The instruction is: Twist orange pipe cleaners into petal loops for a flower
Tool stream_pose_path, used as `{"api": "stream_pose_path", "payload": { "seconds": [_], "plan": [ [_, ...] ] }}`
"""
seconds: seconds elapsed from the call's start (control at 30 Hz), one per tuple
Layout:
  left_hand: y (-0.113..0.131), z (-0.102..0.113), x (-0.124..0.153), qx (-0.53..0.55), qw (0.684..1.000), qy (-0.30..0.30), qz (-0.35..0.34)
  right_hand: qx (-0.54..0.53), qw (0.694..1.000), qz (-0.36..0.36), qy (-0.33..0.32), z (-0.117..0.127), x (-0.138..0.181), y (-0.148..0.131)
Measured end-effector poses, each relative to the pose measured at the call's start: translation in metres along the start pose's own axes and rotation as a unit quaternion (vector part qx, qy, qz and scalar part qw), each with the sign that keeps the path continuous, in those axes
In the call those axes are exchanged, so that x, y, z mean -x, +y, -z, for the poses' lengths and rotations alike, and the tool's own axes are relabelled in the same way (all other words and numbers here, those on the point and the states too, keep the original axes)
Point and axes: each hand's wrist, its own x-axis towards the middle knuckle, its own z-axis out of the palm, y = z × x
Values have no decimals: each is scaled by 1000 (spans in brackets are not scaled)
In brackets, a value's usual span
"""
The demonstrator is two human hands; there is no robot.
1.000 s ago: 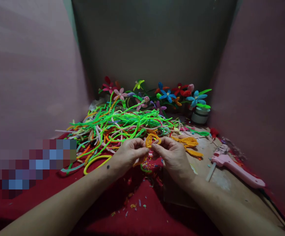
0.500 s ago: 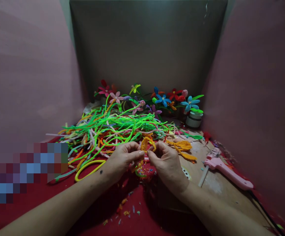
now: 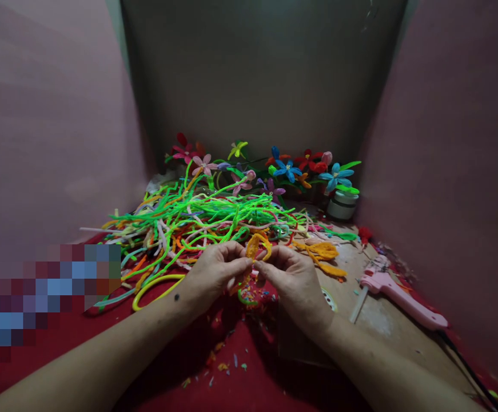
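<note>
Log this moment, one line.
left hand: pinching orange looped piece | right hand: pinching same piece | pink glue gun: unheld | fuzzy stem pile: beyond hands

A person's left forearm [image 3: 115, 343] and right forearm [image 3: 386, 357] are bare, tapering toward the wrists; the left hand [image 3: 217, 269] and right hand [image 3: 295, 280] are bare too. A small, round, dark mark [image 3: 177, 297] dots the left wrist.

Fuzzy, matt orange loops [image 3: 253, 248]; smooth pink plastic glue gun [image 3: 403, 300]; matt red cloth [image 3: 180, 392]; dull cardboard-like board [image 3: 415, 339].
</note>
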Motion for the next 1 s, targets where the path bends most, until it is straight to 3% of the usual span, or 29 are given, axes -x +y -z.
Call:
{"api": "stream_pose_path", "payload": {
  "seconds": [0.23, 0.57, 0.73, 0.9, 1.0],
  "plan": [
    [1, -1, 1, 13, 1000, -3, -2, 9, 1000, -18, 1, 3, 1, -6],
    [1, -4, 0, -42, 998, 31, -25, 157, 986, 56, 24, 2, 3, 4],
    [-5, -4, -1, -75, 993, 53, -74, 191, 977, 87, 32, 4, 3, 6],
    [-13, -5, 2, -80, 984, 66, -144, 137, 990, 29, 11, 4, 2, 3],
    [-13, -6, 3, -53, 987, 51, -146, 93, 995, -13, -11, 4, 1, 2]
  ]
}}
